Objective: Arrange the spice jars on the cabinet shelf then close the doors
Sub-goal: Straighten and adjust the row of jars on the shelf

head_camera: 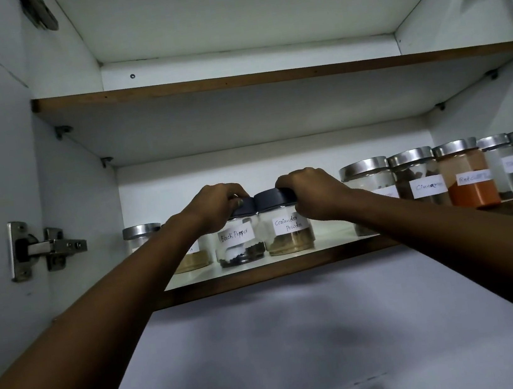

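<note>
Forearms reach up; each grip clamps a lid, left hand point(217, 204) on the Black Pepper jar point(238, 241), right hand point(311, 193) on the Coriander Powder jar point(288, 231), both near the shelf point(260, 276) front edge, where a careless pull could tip them off.

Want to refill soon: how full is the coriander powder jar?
Roughly a third full. In the coriander powder jar, tan powder fills only the bottom part, below the label; clear glass shows above it.

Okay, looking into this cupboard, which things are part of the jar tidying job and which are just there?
Part of the job:
left hand on Black Pepper jar
right hand on Coriander Powder jar
Cinnamon jar
orange powder jar
lower shelf

Just there:
upper shelf
door hinge
</note>
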{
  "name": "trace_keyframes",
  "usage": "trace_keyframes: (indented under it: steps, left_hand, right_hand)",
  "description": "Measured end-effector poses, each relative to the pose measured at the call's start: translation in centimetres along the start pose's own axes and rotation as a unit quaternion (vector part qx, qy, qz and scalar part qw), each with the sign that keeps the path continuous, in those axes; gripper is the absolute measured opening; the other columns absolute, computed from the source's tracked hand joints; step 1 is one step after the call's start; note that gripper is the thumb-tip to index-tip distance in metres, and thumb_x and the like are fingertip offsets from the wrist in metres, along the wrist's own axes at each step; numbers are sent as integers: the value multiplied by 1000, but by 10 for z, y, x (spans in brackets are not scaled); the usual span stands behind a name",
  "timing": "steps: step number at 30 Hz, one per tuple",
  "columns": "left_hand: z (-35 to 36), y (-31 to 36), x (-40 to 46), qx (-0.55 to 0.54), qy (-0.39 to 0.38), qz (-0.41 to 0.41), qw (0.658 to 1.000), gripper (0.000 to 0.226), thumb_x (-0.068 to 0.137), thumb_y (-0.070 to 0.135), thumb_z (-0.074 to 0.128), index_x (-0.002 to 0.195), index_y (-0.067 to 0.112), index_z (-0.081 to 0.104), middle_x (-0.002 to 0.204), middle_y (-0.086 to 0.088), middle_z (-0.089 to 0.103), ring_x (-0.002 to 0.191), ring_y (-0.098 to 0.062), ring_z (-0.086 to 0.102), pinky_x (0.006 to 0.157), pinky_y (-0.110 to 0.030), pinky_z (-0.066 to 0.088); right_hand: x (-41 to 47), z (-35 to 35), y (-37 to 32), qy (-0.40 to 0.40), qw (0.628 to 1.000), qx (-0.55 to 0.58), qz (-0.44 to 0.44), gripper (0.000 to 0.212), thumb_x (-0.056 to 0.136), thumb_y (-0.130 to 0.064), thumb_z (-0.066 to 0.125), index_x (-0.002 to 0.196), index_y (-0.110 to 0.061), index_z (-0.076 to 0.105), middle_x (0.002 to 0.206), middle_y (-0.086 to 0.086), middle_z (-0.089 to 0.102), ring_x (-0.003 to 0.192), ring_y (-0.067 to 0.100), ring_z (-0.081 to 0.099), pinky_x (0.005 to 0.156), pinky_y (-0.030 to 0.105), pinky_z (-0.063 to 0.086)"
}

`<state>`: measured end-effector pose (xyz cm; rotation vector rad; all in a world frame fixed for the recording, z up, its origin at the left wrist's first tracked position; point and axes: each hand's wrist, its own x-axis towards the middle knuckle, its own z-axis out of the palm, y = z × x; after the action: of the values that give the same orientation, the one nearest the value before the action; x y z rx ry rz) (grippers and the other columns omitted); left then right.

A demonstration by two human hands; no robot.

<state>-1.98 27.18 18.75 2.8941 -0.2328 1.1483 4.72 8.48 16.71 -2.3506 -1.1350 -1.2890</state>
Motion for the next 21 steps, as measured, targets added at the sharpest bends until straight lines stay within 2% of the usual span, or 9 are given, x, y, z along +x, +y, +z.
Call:
trace_keyframes:
  steps: [3,6,11,13,16,18,21]
  left_hand:
    - [8,-13,3,-11,-6,-20,1000,26,99,10,42,117,12,60,109,-13,67,87,-21,54,73,-23,36]
    - [17,-24,10,-15,-12,-38,999,26,99,8,40,117,13,59,112,-14,66,92,-26,56,74,-24,36]
    - [31,-42,24,8,-46,-67,997,32,99,7,35,125,15,52,126,-14,57,107,-31,54,85,-32,41]
    - [37,-50,29,27,-64,-75,995,35,98,5,36,128,19,48,125,-15,52,110,-32,51,90,-36,40]
    - [47,-61,34,43,-73,-76,993,41,95,-1,37,131,18,43,121,-13,50,115,-32,46,90,-36,38]
    - [54,-69,37,56,-68,-68,994,49,92,-9,36,134,16,41,133,-13,45,127,-32,37,100,-39,34]
    - [62,-76,42,103,-72,-73,989,65,89,-15,34,146,17,27,158,-11,12,146,-30,8,116,-42,12]
  right_hand:
    - [6,10,-3,-4,1000,6,3,31,75,4,48,101,-8,57,103,15,64,92,34,55,69,31,37]
    - [15,21,-6,-20,1000,7,6,30,75,5,48,101,-6,56,104,16,62,93,34,54,68,31,35]
    - [32,43,-9,-42,999,11,15,29,77,4,48,103,-5,55,107,16,60,97,33,55,70,32,38]
    - [38,52,-8,-49,999,12,16,29,78,4,49,105,-5,55,109,16,60,98,33,55,72,33,39]
    - [48,63,-6,-66,997,19,22,30,79,4,49,107,-5,55,110,16,60,100,32,54,73,33,40]
    - [55,70,-5,-84,996,14,21,30,80,3,49,108,-5,55,111,16,59,101,31,54,74,32,40]
    - [66,79,-6,-116,993,-6,23,29,83,-1,49,111,-7,53,114,15,57,104,31,54,79,33,44]
